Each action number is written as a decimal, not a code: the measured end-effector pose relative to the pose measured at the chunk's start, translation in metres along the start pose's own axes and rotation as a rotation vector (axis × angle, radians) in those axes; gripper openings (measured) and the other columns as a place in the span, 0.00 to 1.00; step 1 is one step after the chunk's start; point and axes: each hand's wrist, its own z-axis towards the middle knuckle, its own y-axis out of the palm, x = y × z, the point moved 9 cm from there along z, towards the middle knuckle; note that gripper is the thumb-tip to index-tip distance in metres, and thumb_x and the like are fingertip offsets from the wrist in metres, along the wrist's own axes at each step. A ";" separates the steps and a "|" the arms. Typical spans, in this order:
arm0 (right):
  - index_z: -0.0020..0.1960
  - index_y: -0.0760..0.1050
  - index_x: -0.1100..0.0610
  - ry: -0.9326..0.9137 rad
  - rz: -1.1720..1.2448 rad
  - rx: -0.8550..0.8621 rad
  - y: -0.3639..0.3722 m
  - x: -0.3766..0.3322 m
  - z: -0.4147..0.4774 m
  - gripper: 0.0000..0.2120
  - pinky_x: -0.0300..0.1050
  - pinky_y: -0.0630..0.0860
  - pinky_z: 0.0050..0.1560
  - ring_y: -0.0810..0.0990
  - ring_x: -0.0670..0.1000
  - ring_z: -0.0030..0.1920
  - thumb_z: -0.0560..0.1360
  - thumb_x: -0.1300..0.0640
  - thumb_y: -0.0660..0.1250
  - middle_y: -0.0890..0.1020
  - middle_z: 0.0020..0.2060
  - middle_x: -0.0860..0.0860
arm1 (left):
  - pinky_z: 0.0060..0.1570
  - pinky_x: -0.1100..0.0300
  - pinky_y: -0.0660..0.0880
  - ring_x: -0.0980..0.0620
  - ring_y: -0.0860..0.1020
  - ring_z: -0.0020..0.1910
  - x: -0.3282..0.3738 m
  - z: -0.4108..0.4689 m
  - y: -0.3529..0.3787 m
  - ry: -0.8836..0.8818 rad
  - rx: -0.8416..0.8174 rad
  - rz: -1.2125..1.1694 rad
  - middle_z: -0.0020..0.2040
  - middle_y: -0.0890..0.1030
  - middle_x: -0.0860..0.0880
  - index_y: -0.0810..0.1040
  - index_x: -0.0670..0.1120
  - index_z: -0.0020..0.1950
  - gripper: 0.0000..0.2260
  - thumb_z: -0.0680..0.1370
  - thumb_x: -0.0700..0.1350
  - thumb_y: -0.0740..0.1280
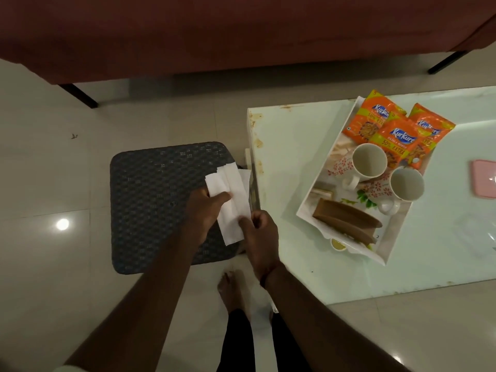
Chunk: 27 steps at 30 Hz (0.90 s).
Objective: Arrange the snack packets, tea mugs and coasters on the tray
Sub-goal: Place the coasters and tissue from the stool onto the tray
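Observation:
A white tray (308, 200) rests on the pale glass table (281, 157). On it lie three orange snack packets (397, 138) at the far end, two white mugs (369, 161) (406, 185) in the middle, and brown coasters (346, 217) at the near end. Left of the table, over a dark woven stool (150, 189), both hands hold white paper napkins (232, 200). My left hand (205, 210) pinches their upper part. My right hand (259, 237) pinches the lower edge.
A pink flat object (484, 182) lies at the table's right edge. A maroon sofa (241, 30) with black legs spans the back. Glossy floor tiles surround the stool. My bare foot (230, 291) stands between stool and table.

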 end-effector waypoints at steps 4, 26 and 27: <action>0.56 0.73 0.52 0.060 0.224 0.024 -0.036 0.002 -0.010 0.14 0.47 0.84 0.45 0.80 0.52 0.50 0.74 0.52 0.73 0.80 0.51 0.51 | 0.59 0.44 0.77 0.44 0.79 0.57 -0.002 -0.022 0.031 -0.097 -0.154 -0.305 0.57 0.82 0.46 0.77 0.47 0.60 0.16 0.73 0.45 0.73; 0.42 0.86 0.56 -0.046 0.294 0.263 -0.279 0.016 -0.029 0.08 0.38 0.79 0.47 0.83 0.46 0.47 0.76 0.53 0.71 0.87 0.43 0.47 | 0.44 0.68 0.76 0.56 0.80 0.49 0.088 -0.103 0.205 0.469 -0.682 0.346 0.45 0.82 0.58 0.79 0.53 0.40 0.16 0.73 0.30 0.68; 0.41 0.86 0.55 -0.035 0.273 0.300 -0.286 0.020 -0.028 0.08 0.37 0.79 0.47 0.83 0.44 0.46 0.75 0.53 0.72 0.87 0.42 0.46 | 0.44 0.68 0.76 0.54 0.81 0.48 0.088 -0.103 0.210 0.454 -0.692 0.360 0.44 0.83 0.57 0.81 0.52 0.39 0.15 0.73 0.30 0.68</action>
